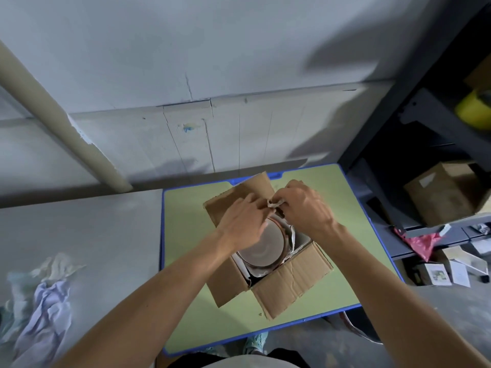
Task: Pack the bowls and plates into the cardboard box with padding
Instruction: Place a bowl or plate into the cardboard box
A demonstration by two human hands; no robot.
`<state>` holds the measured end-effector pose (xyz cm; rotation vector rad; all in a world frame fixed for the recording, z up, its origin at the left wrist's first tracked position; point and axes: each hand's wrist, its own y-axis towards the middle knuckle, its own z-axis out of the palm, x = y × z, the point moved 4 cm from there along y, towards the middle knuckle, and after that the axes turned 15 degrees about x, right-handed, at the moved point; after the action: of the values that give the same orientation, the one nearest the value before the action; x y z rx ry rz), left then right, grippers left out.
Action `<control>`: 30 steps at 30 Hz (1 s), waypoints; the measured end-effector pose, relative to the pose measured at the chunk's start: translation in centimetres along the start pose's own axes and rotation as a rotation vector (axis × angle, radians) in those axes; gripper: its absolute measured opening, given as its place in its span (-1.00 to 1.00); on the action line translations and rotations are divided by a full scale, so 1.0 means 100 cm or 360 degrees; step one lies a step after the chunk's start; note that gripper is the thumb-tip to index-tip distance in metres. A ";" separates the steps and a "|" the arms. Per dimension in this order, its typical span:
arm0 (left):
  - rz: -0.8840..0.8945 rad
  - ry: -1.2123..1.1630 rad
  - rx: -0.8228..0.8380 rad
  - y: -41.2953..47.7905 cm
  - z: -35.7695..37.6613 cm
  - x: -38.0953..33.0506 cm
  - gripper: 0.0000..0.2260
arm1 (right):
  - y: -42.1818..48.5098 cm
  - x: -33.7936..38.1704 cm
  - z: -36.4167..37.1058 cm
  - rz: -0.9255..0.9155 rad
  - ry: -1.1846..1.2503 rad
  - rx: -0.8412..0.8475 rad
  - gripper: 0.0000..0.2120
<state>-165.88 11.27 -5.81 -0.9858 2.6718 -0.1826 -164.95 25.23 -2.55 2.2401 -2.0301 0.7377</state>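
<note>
Two bare forearms are stretched from the bottom edge of the view toward the cardboard box [268,251], which is taken as the landmark. It stands open on a green table top with a blue rim [186,301], its four flaps folded outward. Inside it a pale plate with a brownish rim [263,248] lies on top, with white packing paper [289,236] tucked between it and the box's right wall; what lies beneath the plate cannot be told. Over the far corner of the box the left hand [243,221] and the right hand [303,208] are brought close together. A crumpled scrap of paper [273,203] is pinched by the right hand's fingers; the left hand's fingers are curled and drawn together beside it, though whether the scrap is gripped by them too cannot be told. Well to the left of the box, on the grey floor, loose cloths and paper [45,293] are heaped.

The padding step is judged to be in hand, with the crockery already placed. The next move would call for the scrap to be pressed down into the gap at the far wall without the plate being tilted, before the flaps are closed.
</note>
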 end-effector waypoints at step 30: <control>-0.0015 -0.0311 -0.0208 -0.001 0.013 0.014 -0.89 | -0.003 -0.004 0.043 0.0178 -0.0550 0.0419 -0.75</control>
<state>-166.44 10.31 -7.30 -0.9990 2.5262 0.0844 -163.28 24.18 -6.42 2.5701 -2.3505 0.7028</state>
